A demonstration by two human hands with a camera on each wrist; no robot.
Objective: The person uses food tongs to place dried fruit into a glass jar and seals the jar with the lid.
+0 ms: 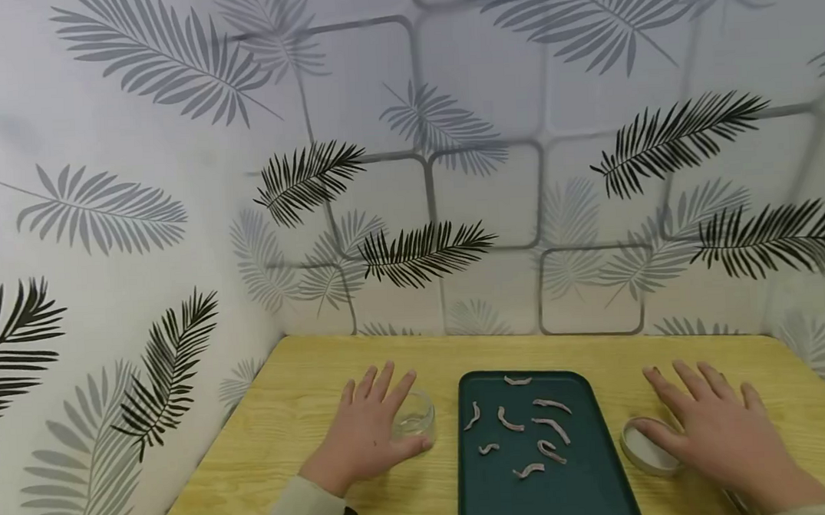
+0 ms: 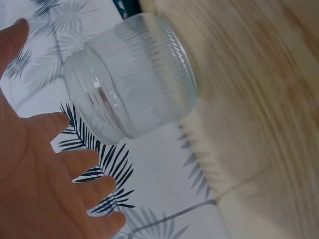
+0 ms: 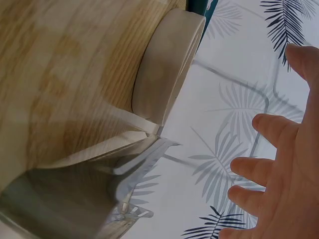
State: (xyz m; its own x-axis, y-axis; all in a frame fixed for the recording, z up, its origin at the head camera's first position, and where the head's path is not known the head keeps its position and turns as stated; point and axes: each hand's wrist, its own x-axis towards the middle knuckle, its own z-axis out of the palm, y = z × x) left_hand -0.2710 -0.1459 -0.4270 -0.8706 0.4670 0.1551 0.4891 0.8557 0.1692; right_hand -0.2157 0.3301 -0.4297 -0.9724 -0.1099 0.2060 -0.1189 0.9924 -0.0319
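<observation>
My left hand (image 1: 370, 436) is spread, fingers straight, over the near side of a clear glass jar (image 1: 425, 420). In the left wrist view the jar (image 2: 144, 74) stands on the wood with its threaded mouth uncovered, and a gap shows between it and the fingers. On the other side my right hand (image 1: 727, 436) is spread too, its thumb overlapping a shallow round pale lid (image 1: 645, 458) in the head view. The right wrist view shows the lid (image 3: 162, 64) lying apart from the fingers. Beside it is a shiny metal utensil (image 3: 65, 199) with toothed ends, resembling tongs.
Between the hands lies a dark green tray (image 1: 534, 506) carrying several thin, curled, pale brownish strips (image 1: 551, 430). The yellow wood-grain table (image 1: 361, 356) ends at a wall (image 1: 479, 201) with a leaf pattern behind it. Another patterned wall (image 1: 89, 302) borders the left side.
</observation>
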